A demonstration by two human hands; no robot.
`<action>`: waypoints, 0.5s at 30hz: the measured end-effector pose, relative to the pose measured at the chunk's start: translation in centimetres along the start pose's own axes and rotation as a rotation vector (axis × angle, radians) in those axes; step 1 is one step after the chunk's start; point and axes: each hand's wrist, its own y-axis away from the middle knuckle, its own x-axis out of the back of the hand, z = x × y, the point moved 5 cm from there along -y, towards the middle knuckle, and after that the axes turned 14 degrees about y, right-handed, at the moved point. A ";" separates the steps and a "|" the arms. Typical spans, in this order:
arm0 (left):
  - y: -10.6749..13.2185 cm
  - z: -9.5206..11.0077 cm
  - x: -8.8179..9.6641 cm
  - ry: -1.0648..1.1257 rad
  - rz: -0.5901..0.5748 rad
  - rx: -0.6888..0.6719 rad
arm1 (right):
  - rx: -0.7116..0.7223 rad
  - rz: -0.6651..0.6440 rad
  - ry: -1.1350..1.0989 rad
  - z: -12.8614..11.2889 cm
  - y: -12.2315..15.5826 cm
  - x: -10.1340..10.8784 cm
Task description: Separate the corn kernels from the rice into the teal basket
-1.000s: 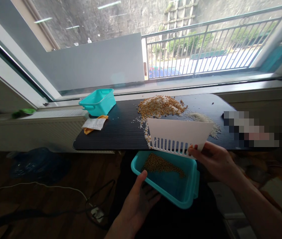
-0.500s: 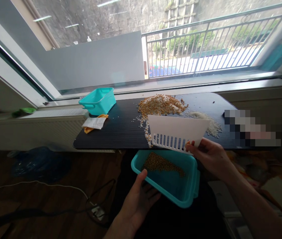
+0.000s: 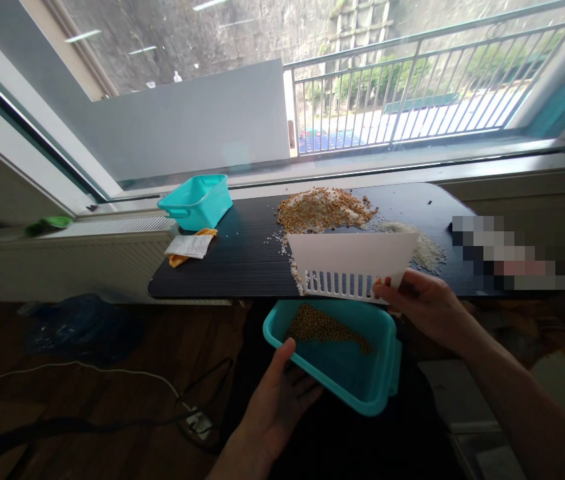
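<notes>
My left hand (image 3: 280,400) grips the near left rim of a turquoise plastic bin (image 3: 357,400), thumb on the edge and fingers underneath. Soybean-like tan beans (image 3: 320,325) lie along the bin's far side. My right hand (image 3: 425,303) pinches the lower right corner of a white slotted scoop (image 3: 347,252), a flat plate with a row of slots, held over the table edge just above the bin. Behind the plate is a heap of beans mixed with white grains (image 3: 322,208). To its right spreads a pile of rice-like grains (image 3: 428,245), partly hidden by the plate.
A second turquoise bin (image 3: 202,203) stands at the left end of the black table (image 3: 232,273). Before it lie a white folded paper and yellow cloth (image 3: 190,247). A blurred-out object (image 3: 507,257) sits at the right. A cable with a plug (image 3: 197,421) crosses the floor.
The white slotted scoop has shifted slightly left and its slotted edge has levelled out. My left hand and the bin stay nearly where they were.
</notes>
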 end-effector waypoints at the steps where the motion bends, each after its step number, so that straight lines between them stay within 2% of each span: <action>1: 0.0 0.0 0.0 -0.001 -0.002 -0.002 | -0.004 0.000 -0.011 0.0 0.1 0.2; 5: 0.0 0.0 0.1 -0.004 0.004 -0.006 | -0.011 0.039 -0.014 -0.2 0.0 0.3; 10: 0.1 0.1 0.0 0.001 -0.013 -0.007 | 0.001 0.002 -0.006 0.2 -0.2 -0.4; 15: 0.0 0.1 0.0 -0.008 0.018 -0.004 | -0.038 0.040 -0.068 0.5 0.8 0.3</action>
